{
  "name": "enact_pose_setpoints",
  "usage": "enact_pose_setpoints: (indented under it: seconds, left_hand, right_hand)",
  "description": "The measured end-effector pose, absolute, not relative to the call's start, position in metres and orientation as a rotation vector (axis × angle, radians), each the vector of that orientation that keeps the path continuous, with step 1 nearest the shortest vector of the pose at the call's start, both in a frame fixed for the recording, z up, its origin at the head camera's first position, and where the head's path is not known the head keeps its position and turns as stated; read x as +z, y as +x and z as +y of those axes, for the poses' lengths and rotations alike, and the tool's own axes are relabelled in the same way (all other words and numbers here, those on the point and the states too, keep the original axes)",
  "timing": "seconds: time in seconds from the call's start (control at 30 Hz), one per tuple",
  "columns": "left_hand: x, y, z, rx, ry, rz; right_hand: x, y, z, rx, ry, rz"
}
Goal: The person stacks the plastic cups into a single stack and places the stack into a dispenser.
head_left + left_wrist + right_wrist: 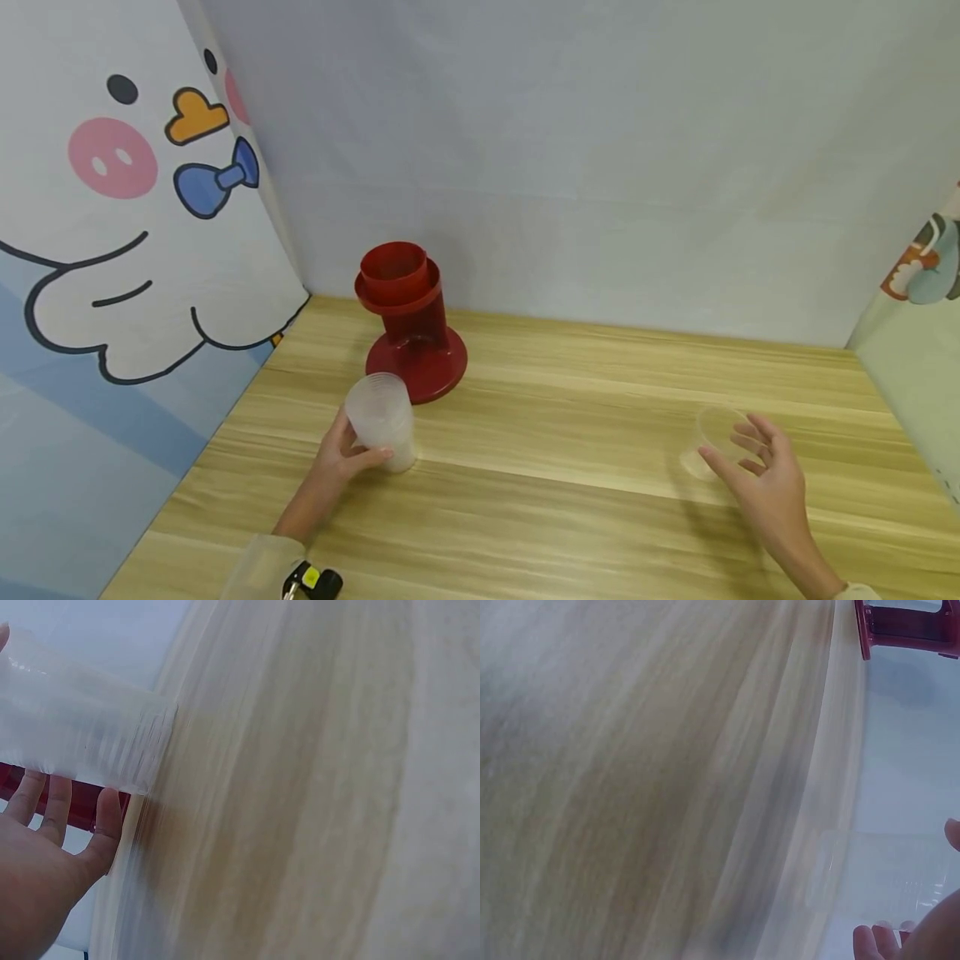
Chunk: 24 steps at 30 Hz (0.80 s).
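My left hand holds a stack of translucent plastic cups at the left of the table, thumb in front and fingers round the far side. In the left wrist view, several fingers lie along the ribbed stack. At the right, my right hand has its thumb and curled fingers about a single clear plastic cup, close to the tabletop. The right wrist view shows this cup between fingertips and thumb; its far side is faint. Behind the stack stands a red two-tiered holder with a round base.
The wooden table runs back to a pale cloth wall. A cartoon-printed panel borders the left side, and another printed panel the right. A black device sits at the left wrist.
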<state>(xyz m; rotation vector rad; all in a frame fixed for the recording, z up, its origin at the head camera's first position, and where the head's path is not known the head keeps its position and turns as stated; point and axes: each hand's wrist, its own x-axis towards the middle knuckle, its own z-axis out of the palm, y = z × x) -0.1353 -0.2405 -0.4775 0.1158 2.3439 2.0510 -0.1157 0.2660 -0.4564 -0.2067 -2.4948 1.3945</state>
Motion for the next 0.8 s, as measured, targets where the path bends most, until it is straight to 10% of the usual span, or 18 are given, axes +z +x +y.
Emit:
enact_pose_setpoints:
  seconds: [0.8]
  left_hand:
    - [-0.48, -0.135, -0.242, 2.046, 0.133, 2.347]
  right_hand:
    - [-0.434, -0.105, 0.249, 1.377, -0.024, -2.461]
